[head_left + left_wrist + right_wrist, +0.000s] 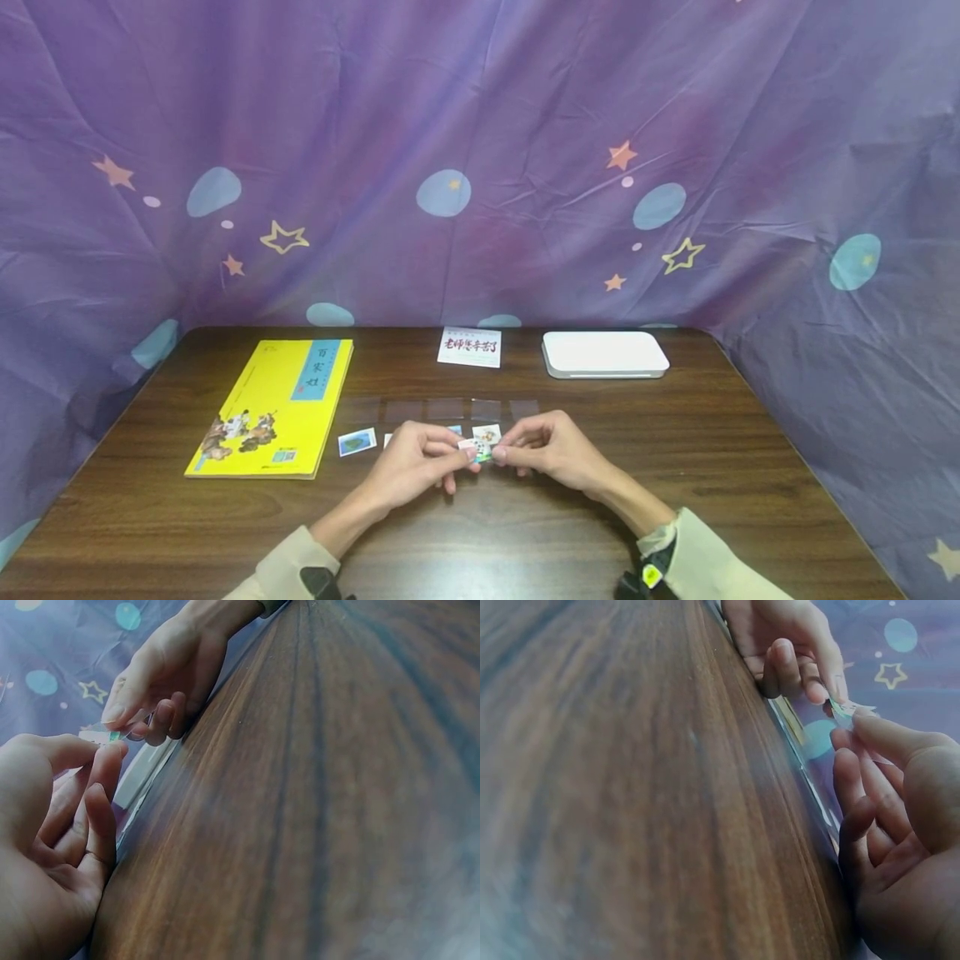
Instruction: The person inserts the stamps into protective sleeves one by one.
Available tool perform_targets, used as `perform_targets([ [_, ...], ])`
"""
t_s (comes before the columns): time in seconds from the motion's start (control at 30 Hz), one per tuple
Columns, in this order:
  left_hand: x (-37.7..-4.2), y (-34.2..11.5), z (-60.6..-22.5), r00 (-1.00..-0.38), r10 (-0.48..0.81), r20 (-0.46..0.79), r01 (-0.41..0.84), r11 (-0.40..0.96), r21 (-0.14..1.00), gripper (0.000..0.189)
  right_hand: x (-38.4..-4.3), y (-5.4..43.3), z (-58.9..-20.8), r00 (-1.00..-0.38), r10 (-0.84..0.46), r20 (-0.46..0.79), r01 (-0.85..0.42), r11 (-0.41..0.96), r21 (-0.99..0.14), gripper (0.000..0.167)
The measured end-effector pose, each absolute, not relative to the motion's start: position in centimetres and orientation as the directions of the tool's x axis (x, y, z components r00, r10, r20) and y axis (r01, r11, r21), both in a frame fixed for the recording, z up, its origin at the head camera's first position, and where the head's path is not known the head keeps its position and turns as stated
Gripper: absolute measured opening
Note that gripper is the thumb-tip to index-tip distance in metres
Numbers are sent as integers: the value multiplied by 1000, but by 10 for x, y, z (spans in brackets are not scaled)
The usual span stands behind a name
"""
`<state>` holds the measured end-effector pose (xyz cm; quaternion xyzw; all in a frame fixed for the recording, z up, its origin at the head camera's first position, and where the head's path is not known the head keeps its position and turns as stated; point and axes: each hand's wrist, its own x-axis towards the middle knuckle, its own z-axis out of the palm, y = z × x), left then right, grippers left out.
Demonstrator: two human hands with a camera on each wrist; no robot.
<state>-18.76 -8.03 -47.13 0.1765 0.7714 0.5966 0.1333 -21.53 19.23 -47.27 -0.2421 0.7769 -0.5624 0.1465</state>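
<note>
In front of me, my left hand and right hand meet at the fingertips over the table. Between thumb and index finger, the left hand pinches a small stamp with a panda and some green on it. My right thumb and fingers pinch a clear plastic sleeve at the stamp's other side. Close behind the hands lie more small stamps, one with a blue-green picture at the left and another partly hidden by the fingers. Beyond them runs a row of clear sleeves.
A yellow book lies on the left of the wooden table. At the back are a white card with red writing and a white flat case. A purple patterned cloth hangs behind the table.
</note>
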Motion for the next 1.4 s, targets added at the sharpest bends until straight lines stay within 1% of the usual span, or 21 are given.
perform_targets([
  [0.33, -188, -79, -472, -905, 425, -4, 91, 201, 975, 19, -214, 191, -471, -846, -533, 22, -191, 264, -945, 15],
  [0.5, -188, -79, -472, -905, 426, -6, 81, 186, 979, 20, -214, 191, -472, -846, -532, 19, -178, 249, -952, 18],
  [0.8, -187, -79, -473, -893, 450, 10, 114, 205, 972, 18, -215, 192, -475, -842, -539, 21, -143, 185, -972, 20],
  [0.97, -187, -79, -473, -886, 463, 11, 120, 206, 971, 19, -215, 191, -474, -841, -540, 26, -153, 192, -970, 19],
  [1.1, -187, -79, -472, -884, 468, -2, 113, 216, 970, 17, -213, 190, -473, -841, -541, 28, -154, 190, -970, 18],
  [1.4, -187, -78, -473, -875, 484, 4, 125, 217, 968, 19, -212, 188, -472, -848, -530, 27, -172, 227, -958, 16],
])
